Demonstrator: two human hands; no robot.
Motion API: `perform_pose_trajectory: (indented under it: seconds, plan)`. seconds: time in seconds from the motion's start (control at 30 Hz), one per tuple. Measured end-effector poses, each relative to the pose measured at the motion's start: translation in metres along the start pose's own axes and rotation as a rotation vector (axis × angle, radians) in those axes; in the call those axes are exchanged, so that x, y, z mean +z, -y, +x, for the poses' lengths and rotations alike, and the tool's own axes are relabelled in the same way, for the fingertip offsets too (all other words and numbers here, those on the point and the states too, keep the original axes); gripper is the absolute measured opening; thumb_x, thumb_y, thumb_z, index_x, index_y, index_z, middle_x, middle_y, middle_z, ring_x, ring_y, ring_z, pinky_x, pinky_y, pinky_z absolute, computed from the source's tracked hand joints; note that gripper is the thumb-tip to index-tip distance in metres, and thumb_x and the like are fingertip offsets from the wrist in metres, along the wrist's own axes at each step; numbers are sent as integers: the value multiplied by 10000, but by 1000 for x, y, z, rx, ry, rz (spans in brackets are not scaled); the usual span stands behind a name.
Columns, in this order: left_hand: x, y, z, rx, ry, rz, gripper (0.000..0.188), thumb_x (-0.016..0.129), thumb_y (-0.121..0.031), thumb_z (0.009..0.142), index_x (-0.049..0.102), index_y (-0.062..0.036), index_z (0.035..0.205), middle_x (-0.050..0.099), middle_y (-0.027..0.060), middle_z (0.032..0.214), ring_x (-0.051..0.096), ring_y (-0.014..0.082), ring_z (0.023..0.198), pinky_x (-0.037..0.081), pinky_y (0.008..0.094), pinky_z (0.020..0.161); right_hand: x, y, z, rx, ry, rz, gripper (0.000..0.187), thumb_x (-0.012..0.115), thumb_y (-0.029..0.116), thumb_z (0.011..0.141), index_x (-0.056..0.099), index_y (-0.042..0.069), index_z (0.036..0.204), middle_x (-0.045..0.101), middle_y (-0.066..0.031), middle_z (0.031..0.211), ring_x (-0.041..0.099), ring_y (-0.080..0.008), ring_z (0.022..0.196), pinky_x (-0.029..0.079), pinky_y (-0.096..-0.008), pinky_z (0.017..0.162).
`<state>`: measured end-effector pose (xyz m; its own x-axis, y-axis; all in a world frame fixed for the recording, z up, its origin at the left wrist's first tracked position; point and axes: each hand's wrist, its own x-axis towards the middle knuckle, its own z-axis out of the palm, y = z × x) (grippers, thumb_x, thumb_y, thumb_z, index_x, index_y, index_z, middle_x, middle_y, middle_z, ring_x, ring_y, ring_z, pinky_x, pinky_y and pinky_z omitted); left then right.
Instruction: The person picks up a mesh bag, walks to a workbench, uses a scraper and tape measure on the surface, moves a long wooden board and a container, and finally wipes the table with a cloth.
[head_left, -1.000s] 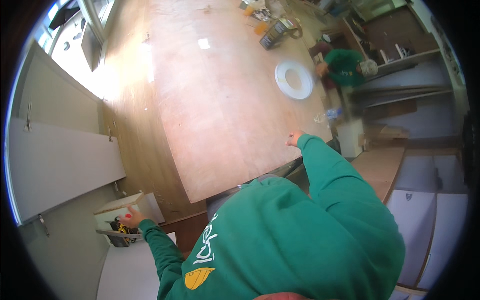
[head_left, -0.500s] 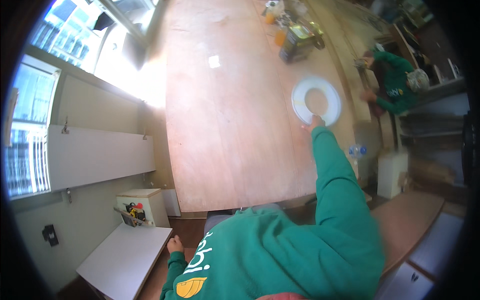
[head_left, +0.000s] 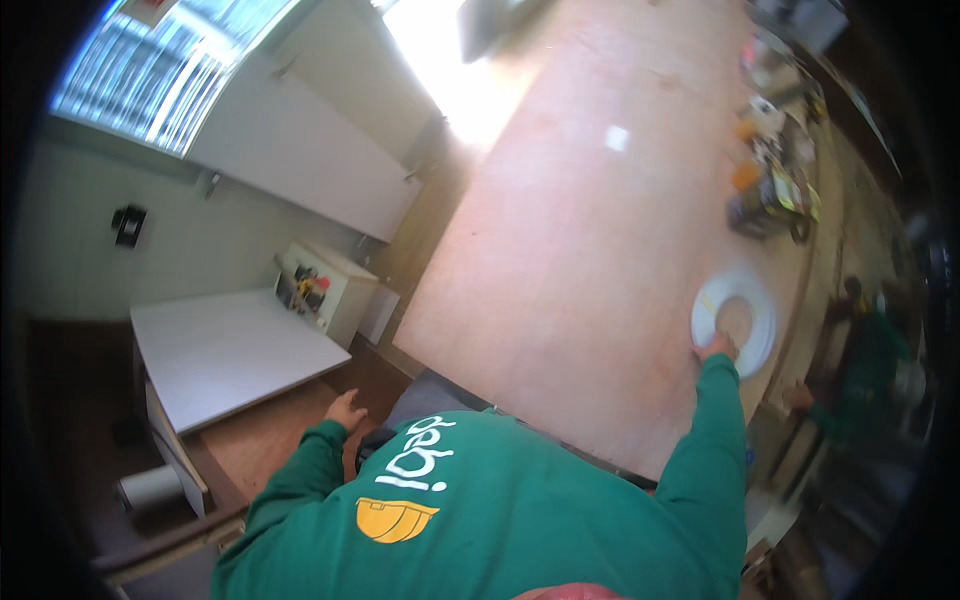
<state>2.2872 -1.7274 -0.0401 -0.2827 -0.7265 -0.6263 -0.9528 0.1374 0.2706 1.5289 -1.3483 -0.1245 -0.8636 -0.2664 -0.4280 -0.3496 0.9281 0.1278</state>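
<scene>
A flat white ring-shaped coil [head_left: 706,312] lies on the wooden worktable [head_left: 560,250], near its right edge. My right hand [head_left: 718,347] is closed on the near side of the coil's band, arm stretched forward; some of the fingers are hidden. Down at my left side, my left hand [head_left: 346,410] hangs in the air with its fingers apart. It holds nothing and is nearest the white panel [head_left: 240,345].
Beyond the coil stands a dark tin can [head_left: 768,205], with orange items and clutter behind it. A low cabinet [head_left: 350,285] with small tools is on the left. Blurred at the right, a person in green [head_left: 870,365] is at work.
My view has swung left, so the table and coil appear farther right and tilted. My left hand has come further into sight with its fingers spread. My right hand stays at the coil.
</scene>
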Motion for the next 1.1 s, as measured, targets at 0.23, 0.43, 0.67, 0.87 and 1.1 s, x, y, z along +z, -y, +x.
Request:
perform_pose_trajectory:
  seconds: [0.23,0.43,0.67,0.87,1.1]
  plan:
    - [-47,-2,48,112,-158,-102,474,663,-193,783,573,-32,1220,632,172,1141,627,311,1008,497,381,893,-37,32,-14,-157,-207,410,606,800,317,659,604,-53,1098,639,-198,1060,614,-323,988,483,-396,875]
    - [-101,-18,196,386,-227,-321,382,656,-176,821,601,-7,1159,660,156,1084,644,264,1009,492,355,896,-107,110,-126,-47,181,851,423,762,231,716,615,-45,1001,645,-96,814,626,-190,751,510,-321,715]
    - [-147,-19,334,465,-17,-525,386,662,-175,835,591,20,1160,673,132,1043,642,198,972,495,309,877,-140,274,-311,57,334,1600,384,669,196,800,584,-73,1060,670,-149,879,652,-222,774,539,-342,743]
    - [-188,32,368,485,30,-363,387,673,-239,810,627,-30,1132,685,157,1038,661,257,973,507,350,869,-132,393,-395,147,296,2022,536,634,275,838,467,-72,1211,657,-206,908,662,-284,790,555,-405,736]
    - [-248,-39,374,591,60,-484,373,655,-202,829,622,-12,1149,685,163,1043,665,243,971,508,344,867,-145,476,-424,-10,256,2035,579,591,457,897,481,-29,1191,640,-157,808,645,-238,708,550,-366,646]
